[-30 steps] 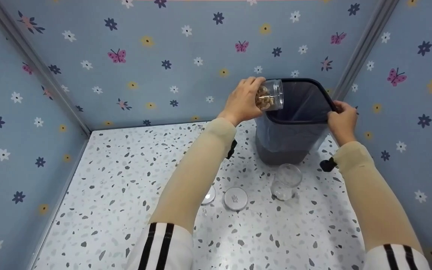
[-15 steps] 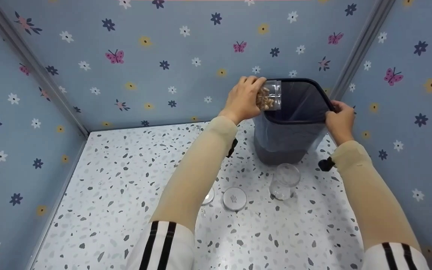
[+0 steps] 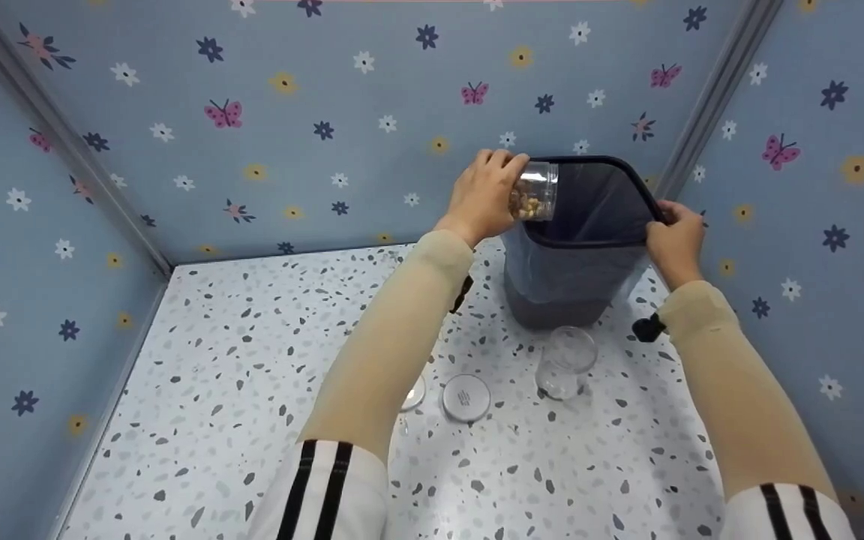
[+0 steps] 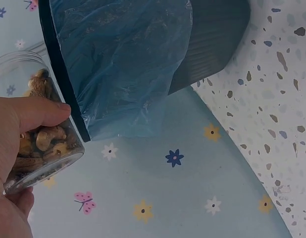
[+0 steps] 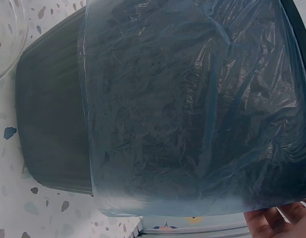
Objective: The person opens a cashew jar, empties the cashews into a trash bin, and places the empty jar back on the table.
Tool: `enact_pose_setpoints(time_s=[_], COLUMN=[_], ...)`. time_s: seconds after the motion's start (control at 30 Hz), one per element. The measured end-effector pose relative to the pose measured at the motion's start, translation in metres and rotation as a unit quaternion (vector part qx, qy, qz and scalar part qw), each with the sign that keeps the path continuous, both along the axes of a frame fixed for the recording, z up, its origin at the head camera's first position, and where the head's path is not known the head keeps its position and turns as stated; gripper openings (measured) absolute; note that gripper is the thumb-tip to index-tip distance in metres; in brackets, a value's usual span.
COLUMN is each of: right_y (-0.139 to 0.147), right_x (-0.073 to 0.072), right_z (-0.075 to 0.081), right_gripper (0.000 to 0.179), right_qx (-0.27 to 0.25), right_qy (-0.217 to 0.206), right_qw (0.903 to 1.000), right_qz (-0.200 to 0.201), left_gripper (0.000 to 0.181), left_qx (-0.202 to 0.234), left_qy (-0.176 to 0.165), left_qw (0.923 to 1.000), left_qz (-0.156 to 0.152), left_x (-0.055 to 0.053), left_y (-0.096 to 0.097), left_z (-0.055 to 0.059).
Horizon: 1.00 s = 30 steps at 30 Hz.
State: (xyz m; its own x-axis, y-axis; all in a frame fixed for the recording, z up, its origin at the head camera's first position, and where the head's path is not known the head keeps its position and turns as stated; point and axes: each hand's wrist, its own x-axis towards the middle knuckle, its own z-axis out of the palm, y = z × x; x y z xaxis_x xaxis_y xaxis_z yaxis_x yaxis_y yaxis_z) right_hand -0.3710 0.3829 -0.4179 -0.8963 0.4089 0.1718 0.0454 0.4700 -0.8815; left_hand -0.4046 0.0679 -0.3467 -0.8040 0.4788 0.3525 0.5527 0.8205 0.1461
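My left hand (image 3: 481,196) grips a clear jar (image 3: 545,178) tipped on its side, its mouth over the left rim of a grey trash bin (image 3: 552,304). Brown, cashew-like nuts (image 4: 46,139) lie inside the jar; the left wrist view shows the thumb along its side, right at the bin's dark rim. A thin blue bag (image 4: 126,64) lines the bin and hangs down over its outside. On the other side, my right hand (image 3: 676,238) holds the right rim, thumb outside, with other fingers partly hidden. The bin's floor is out of sight.
In front of the bin stands an open clear jar (image 3: 565,365). Two round silver lids lie left of it, one lid (image 3: 466,398) fully seen, the other lid (image 3: 414,393) partly behind my left forearm. Flowered panels (image 3: 312,90) enclose the speckled table (image 3: 252,360).
The nuts in the tipped jar have shifted about. Both hands keep their hold on jar and rim, and the whole head view has slid slightly left.
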Motion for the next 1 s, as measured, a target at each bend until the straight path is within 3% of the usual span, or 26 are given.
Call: enact_pose_setpoints(time_s=[0.3,1.0], right_y=[-0.0019,0.0008], right_x=[-0.0024,0.0003], right_z=[-0.0003,-0.0007], right_gripper=[0.054,0.055], right_qx=[0.011,0.006], right_qy=[0.006,0.007], right_qw=[0.9999,1.0000], right_qz=[-0.003,0.001], left_gripper=[0.074,0.081], left_qx=[-0.016,-0.059], left_qy=[0.009,0.007], left_qw=[0.9998,0.9982], left_qz=[0.010,-0.004], left_x=[-0.0009,-0.0063], left_y=[0.0028,0.0063], left_z=[0.0048,0.0070])
